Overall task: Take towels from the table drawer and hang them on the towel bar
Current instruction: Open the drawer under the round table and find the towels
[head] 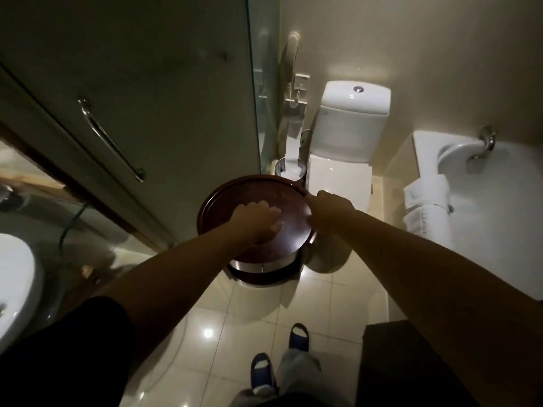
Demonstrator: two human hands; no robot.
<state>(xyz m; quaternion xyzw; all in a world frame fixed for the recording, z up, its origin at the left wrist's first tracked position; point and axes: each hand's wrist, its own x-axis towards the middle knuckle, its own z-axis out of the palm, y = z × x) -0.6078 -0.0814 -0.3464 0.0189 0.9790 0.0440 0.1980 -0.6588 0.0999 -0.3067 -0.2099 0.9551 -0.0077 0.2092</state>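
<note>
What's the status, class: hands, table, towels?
Left hand curled over round table; right hand at its rim. Drawer knob visible below, drawer shut. No towel held.

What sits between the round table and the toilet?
In the head view, a small bin with white paper trailing into it stands between the round table and the toilet, toward the glass wall.
</note>
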